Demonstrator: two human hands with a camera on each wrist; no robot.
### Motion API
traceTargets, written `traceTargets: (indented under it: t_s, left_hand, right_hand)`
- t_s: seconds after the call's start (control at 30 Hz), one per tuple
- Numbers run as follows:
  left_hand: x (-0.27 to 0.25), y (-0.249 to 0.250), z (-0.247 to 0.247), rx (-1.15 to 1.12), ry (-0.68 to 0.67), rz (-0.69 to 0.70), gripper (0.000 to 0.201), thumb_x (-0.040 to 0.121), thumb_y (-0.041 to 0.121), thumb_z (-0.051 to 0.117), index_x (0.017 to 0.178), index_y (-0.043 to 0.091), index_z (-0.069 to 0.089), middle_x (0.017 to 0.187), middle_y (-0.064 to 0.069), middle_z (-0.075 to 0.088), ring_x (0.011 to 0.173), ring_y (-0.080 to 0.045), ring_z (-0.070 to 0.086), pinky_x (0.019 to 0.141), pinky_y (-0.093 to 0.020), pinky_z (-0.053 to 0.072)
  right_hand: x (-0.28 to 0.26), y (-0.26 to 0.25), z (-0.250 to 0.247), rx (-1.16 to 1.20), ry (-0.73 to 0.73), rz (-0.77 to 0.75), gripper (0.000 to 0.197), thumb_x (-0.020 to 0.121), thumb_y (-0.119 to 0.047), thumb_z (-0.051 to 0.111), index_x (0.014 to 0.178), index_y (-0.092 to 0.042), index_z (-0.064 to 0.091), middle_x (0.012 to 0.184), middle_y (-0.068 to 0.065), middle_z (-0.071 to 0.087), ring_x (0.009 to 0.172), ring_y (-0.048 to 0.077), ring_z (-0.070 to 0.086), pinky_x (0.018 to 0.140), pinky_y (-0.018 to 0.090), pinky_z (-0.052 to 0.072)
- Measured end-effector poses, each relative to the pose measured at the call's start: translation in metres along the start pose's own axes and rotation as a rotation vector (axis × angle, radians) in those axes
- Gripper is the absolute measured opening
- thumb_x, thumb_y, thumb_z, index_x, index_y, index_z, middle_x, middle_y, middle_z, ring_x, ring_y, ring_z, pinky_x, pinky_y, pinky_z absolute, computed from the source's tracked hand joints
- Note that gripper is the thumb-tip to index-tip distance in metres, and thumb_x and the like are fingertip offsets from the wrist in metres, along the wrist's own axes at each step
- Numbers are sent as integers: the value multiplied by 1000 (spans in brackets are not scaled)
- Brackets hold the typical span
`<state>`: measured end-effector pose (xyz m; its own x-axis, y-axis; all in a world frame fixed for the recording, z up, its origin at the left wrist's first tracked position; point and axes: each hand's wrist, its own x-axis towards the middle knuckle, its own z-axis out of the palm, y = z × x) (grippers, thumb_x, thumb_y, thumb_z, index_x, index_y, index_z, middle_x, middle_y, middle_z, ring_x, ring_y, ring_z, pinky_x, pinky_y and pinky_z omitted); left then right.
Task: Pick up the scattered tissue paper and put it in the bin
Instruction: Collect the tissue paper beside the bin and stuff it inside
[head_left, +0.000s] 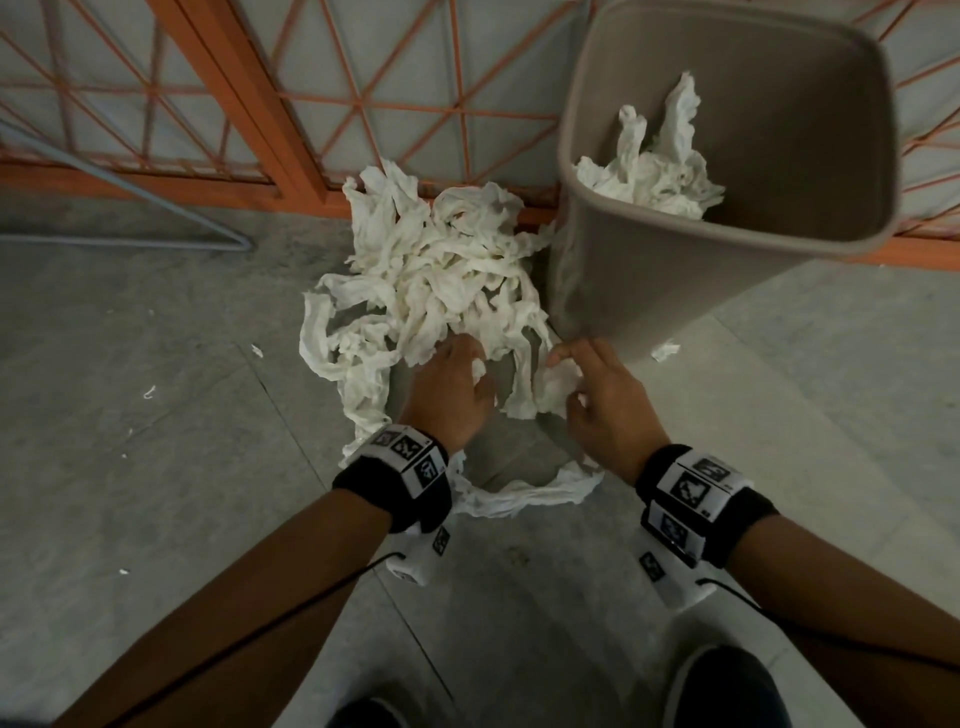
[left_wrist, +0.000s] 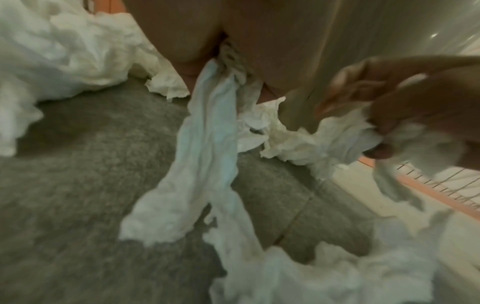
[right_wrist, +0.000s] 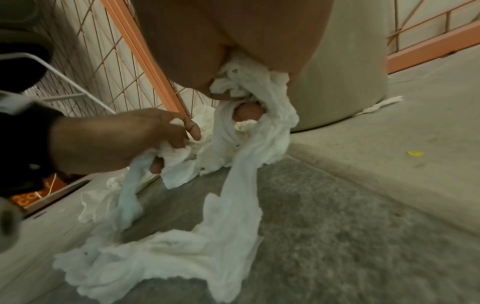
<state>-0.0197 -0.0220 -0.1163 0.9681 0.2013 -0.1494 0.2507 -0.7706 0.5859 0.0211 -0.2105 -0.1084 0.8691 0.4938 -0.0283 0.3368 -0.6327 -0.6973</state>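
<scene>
Head view — both hands (head_left: 452, 384) (head_left: 597, 395) gripping tissue paper (head_left: 436, 270)

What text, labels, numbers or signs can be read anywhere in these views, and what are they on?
No text can be read with certainty.
Left wristband: black-and-white square marker patterns, no letters.
Right wristband: the same kind of marker patterns; tiny marks beside them too small to read.
Orange object at the right wrist view's left edge: pale characters, blurred and unreadable.
Bin: no label visible.

A grey tiled floor (head_left: 156, 467) is seen, marked by thin joints. Behind it an orange frame (head_left: 244, 98) with a triangular wire grid is backed by a pale wall. A grey metal rod (head_left: 130, 182) lies at left. Dim light.
</scene>
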Motion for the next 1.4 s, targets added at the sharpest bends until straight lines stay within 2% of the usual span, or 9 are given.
traceTargets:
  t_s: [0.1, 0.23, 0.43, 0.63, 0.77, 0.87, 0.97, 1.2, 1.4]
  left_hand:
    - [-10, 0, -2, -21, 82, 31, 15, 87, 21, 53, 94, 11, 62, 98, -6, 66, 89, -24, 63, 74, -24, 39]
    - [-16, 5, -18, -53, 235, 70, 22, 80, 27, 68, 66, 17, 55, 69, 6, 50, 60, -14, 51, 59, -21, 34]
    - [-2, 12, -38, -141, 204, 74, 20, 79, 0, 59, 78, 19, 55, 90, 1, 55, 78, -14, 55, 68, -27, 44]
    - [16, 22, -21, -30, 41, 95, 32, 93, 16, 52, 124, 21, 53, 109, -8, 65, 99, -25, 61, 86, -40, 50]
    - [30, 20, 5, 276, -110, 124, 46, 94, 18, 50, 140, 17, 43, 126, -16, 55, 114, -35, 52, 93, -44, 47]
    - [37, 11, 16, 429, -135, 136, 34, 94, 13, 52, 127, 9, 56, 122, -15, 58, 113, -35, 53, 90, -44, 46]
    - [36, 2, 13, 342, -104, 153, 25, 89, 7, 57, 113, 7, 63, 116, -13, 59, 110, -32, 53, 87, -41, 48]
    - [-9, 3, -33, -77, 198, 186, 14, 91, 27, 53, 87, 13, 52, 94, -4, 50, 75, -20, 53, 66, -31, 42]
    - [-56, -9, -79, -362, 387, 23, 14, 91, 9, 58, 80, 16, 52, 82, 1, 71, 81, -11, 66, 77, -26, 51]
  right_hand:
    - [6, -6, 5, -71, -178, 129, 59, 82, -28, 56, 137, -35, 34, 134, 3, 42, 97, 36, 61, 81, 43, 51]
    - [12, -7, 18, -289, -337, 160, 62, 84, -61, 52, 139, -47, 25, 133, 0, 42, 103, 33, 62, 86, 44, 50]
    - [8, 1, 24, -314, -351, 140, 28, 89, -40, 55, 107, -18, 57, 110, 5, 50, 92, 30, 60, 67, 33, 41]
    - [-8, 4, 11, -125, -149, 166, 24, 74, -27, 48, 68, -4, 48, 74, 9, 51, 71, 33, 52, 58, 32, 33]
    - [-17, 10, 3, -29, -81, 100, 10, 68, -12, 52, 72, -3, 54, 81, 8, 47, 73, 21, 44, 62, 27, 32]
    - [-22, 6, -7, 51, -25, 33, 16, 65, 0, 50, 72, -14, 48, 80, -2, 45, 67, 16, 43, 59, 14, 30]
    - [-26, -1, -13, 87, -46, 42, 18, 68, -2, 49, 78, -17, 52, 77, -3, 56, 67, 18, 51, 62, 26, 40]
    - [-42, -14, 17, -265, -572, 96, 59, 75, -65, 58, 128, -48, 40, 131, -6, 43, 105, 21, 59, 88, 39, 51]
    - [-52, -6, 39, -319, -542, -23, 29, 87, -37, 56, 112, -23, 57, 125, 4, 50, 111, 29, 55, 84, 38, 48]
